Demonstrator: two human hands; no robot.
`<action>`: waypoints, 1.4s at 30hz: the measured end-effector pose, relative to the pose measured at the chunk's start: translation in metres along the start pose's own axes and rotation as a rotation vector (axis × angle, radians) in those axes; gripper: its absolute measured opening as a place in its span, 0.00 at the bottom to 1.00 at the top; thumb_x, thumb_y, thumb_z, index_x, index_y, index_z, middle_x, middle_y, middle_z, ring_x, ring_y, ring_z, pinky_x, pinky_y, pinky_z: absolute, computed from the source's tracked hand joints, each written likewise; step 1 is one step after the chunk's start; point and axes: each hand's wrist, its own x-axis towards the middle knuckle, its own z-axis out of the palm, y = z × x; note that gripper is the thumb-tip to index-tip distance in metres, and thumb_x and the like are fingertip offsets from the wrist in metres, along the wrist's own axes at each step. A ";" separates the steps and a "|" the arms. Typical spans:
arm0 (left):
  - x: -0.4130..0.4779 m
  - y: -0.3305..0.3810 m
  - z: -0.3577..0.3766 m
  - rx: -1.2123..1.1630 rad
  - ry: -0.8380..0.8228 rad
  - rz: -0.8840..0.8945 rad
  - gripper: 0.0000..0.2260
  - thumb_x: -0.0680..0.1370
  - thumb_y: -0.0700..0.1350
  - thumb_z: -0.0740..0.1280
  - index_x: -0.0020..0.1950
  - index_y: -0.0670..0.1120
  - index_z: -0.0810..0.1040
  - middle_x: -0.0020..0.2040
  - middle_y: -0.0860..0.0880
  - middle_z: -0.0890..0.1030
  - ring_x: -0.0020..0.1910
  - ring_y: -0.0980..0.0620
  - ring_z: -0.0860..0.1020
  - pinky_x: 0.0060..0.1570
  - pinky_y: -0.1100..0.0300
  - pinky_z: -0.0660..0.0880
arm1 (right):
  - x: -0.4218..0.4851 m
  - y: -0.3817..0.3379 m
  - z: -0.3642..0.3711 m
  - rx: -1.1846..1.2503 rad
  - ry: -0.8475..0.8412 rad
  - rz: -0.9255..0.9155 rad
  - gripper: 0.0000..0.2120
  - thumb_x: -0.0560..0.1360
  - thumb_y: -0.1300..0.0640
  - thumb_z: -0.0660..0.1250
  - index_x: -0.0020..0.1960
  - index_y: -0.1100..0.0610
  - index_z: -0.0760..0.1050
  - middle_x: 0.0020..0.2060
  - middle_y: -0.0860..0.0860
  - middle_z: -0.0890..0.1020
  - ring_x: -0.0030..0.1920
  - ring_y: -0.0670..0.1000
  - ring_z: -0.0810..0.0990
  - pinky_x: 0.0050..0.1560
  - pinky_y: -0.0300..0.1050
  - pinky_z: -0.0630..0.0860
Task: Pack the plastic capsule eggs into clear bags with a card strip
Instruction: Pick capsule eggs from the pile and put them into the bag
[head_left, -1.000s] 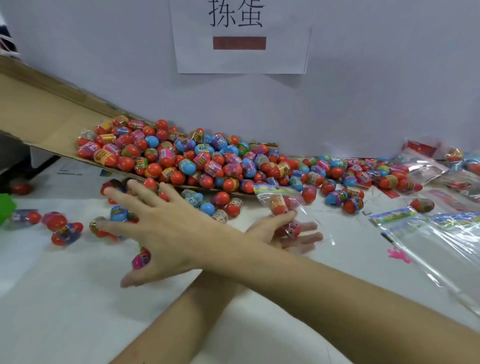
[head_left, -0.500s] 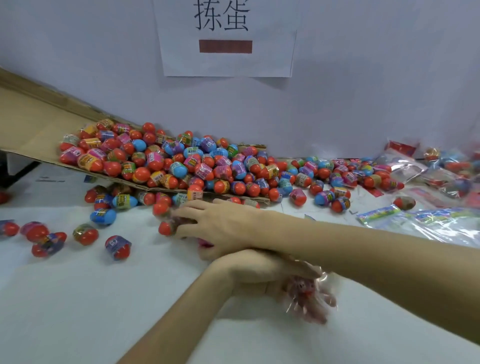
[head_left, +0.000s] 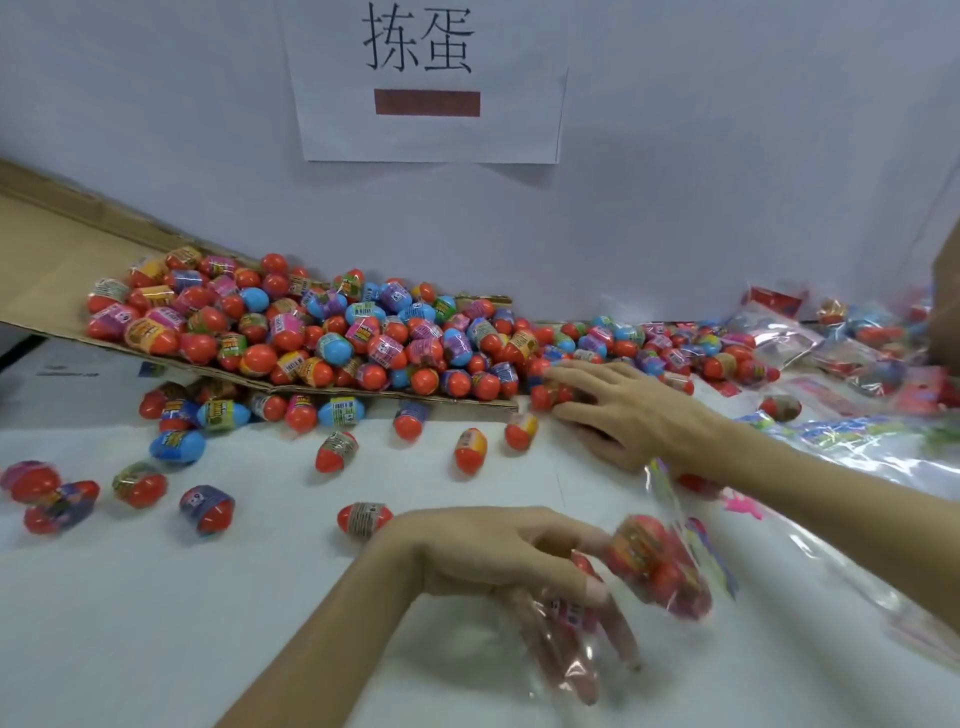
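Capsule eggs (head_left: 332, 348) mostly lie unpacked (some filled bags (head_left: 852, 338) sit right); left hand (head_left: 493, 561) grips a part-filled clear bag (head_left: 670, 571), right hand (head_left: 634, 410) spread over eggs.

Red, blue and purple capsule eggs (head_left: 322, 332) lie heaped on the sloping cardboard (head_left: 47, 291), with strays scattered across the table (head_left: 156, 623). One clear bag (head_left: 680, 545), blurred, carries several eggs, its colourful card strip (head_left: 662, 488) slanting.

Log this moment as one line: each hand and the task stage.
left-hand grip: clear bag holding eggs | right-hand grip: none, touches loose eggs at cardboard edge | stage: bag part filled
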 end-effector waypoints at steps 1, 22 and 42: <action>0.000 0.003 0.002 -0.066 -0.052 0.070 0.14 0.83 0.44 0.68 0.69 0.50 0.77 0.72 0.35 0.76 0.67 0.37 0.79 0.63 0.54 0.79 | -0.006 0.008 0.002 -0.003 -0.020 0.048 0.20 0.80 0.59 0.65 0.71 0.51 0.73 0.80 0.57 0.62 0.79 0.59 0.62 0.73 0.59 0.67; 0.011 0.013 -0.011 -1.014 0.539 0.360 0.16 0.85 0.47 0.59 0.69 0.40 0.76 0.63 0.38 0.84 0.56 0.40 0.85 0.61 0.47 0.80 | 0.007 -0.013 -0.072 0.983 0.843 0.685 0.16 0.84 0.57 0.63 0.70 0.46 0.72 0.56 0.50 0.84 0.56 0.46 0.83 0.58 0.40 0.79; 0.000 0.009 -0.020 -1.125 0.557 0.547 0.25 0.88 0.54 0.54 0.67 0.37 0.81 0.68 0.36 0.80 0.67 0.41 0.80 0.73 0.48 0.71 | 0.012 -0.110 -0.036 0.648 0.779 0.426 0.15 0.70 0.63 0.79 0.56 0.55 0.83 0.51 0.49 0.78 0.53 0.43 0.77 0.50 0.28 0.71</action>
